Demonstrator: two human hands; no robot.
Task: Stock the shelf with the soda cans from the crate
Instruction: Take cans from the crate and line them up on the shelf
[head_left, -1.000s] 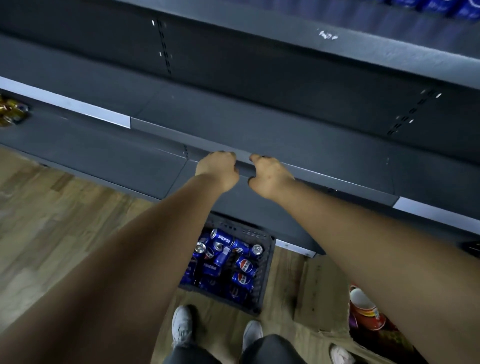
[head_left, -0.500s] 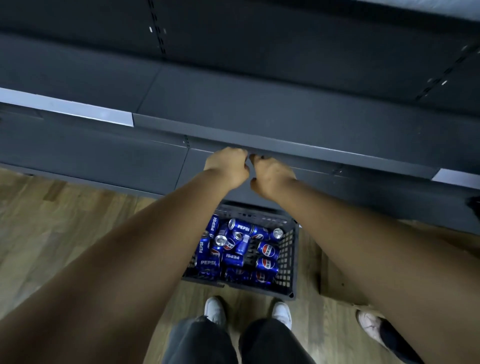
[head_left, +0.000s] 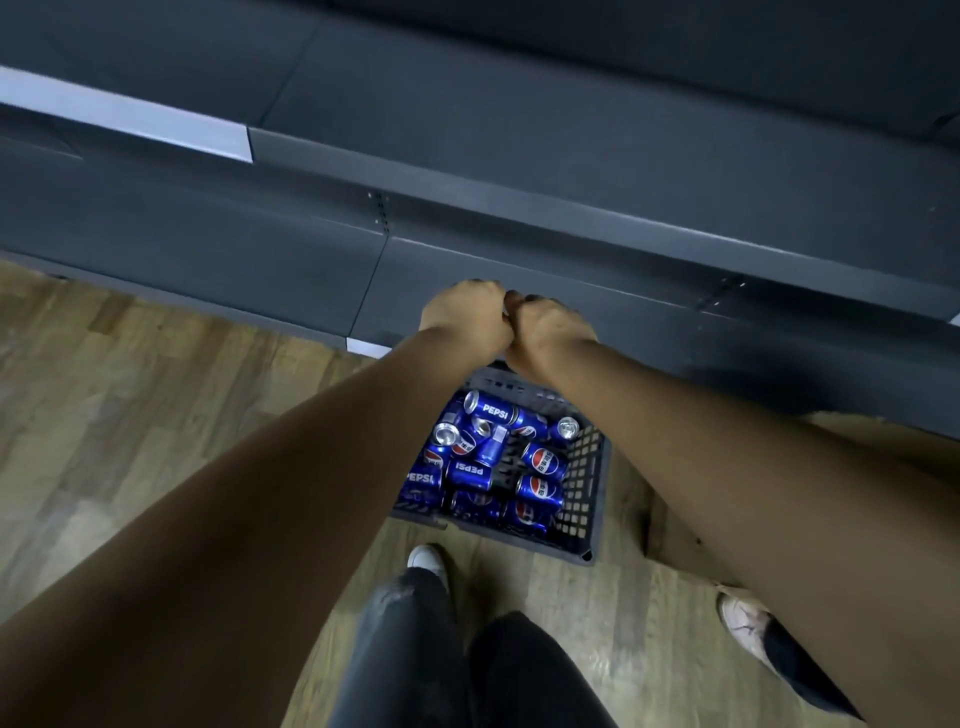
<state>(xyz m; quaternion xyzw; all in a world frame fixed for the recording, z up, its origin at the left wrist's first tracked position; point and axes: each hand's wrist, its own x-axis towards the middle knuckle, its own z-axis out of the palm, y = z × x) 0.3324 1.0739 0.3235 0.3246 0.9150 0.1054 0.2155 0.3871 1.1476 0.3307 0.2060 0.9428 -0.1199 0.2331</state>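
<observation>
**Soda cans** (head_left: 493, 457): blue, Pepsi-branded, and all those in view are in the crate. They lie jumbled on their sides or tilted, touching one another, with a few silver tops facing up. The exact count cannot be told.

**Crate** (head_left: 584, 483): dark plastic with lattice walls. It stands on the wooden floor (head_left: 130, 415), just in front of the front edge of the lowest shelf tier and directly ahead of the person's white shoe (head_left: 428, 557).

**Shelf** (head_left: 519, 130): dark grey metal in stepped tiers, with a pale strip along part of the upper tier's front edge. No can stands on any tier that shows.

**Left hand** (head_left: 465, 317): fingers curled under into a fist, back of the hand towards the camera. It is above the far edge of the crate. No can is in it.

**Right hand** (head_left: 550, 332): likewise curled shut on nothing visible, touching the left hand knuckle to knuckle.

**Other**: a second shoe (head_left: 743, 618) at the right, belonging to someone else.

**Progress**: judged at the very start. Nothing is stocked on the visible tiers, the crate looks close to full, and neither hand has a can. The whole job appears to remain: reach down, pick cans from the crate, and stand them upright on the shelf.
</observation>
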